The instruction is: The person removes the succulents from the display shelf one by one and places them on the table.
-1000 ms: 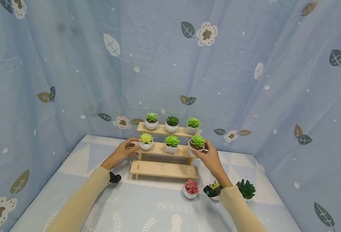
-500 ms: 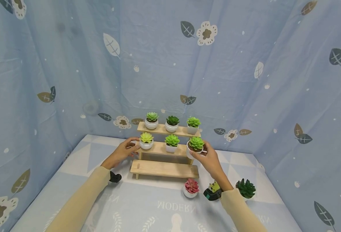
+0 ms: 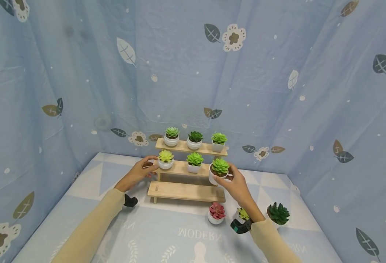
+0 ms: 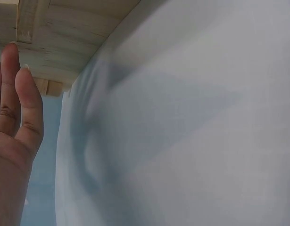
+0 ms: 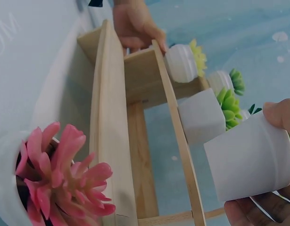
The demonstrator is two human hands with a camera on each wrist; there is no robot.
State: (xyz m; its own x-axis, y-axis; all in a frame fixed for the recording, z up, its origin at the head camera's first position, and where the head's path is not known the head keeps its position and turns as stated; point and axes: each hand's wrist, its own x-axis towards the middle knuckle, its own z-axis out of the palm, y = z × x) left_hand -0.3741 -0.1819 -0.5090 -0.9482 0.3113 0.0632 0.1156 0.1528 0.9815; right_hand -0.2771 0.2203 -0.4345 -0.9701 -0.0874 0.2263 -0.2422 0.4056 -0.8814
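Note:
My right hand grips a green succulent in a white pot by its sides, at the right end of the wooden stand's middle shelf. In the right wrist view this white pot is tilted and apart from the shelf. My left hand is at the middle shelf's left end, beside a yellow-green succulent; whether it touches the pot is unclear. Two of its fingers reach up fairly straight by the wood. A green succulent in a square pot stands mid-shelf on the three-step stand.
Three potted succulents, including a dark green one, line the top shelf. On the table lie a red succulent, a yellow-green one partly behind my right wrist, and a dark green one. A patterned blue curtain hangs behind.
My right hand has brought the potted succulent slightly toward me and left, away from the top shelf. My left hand has stayed in place.

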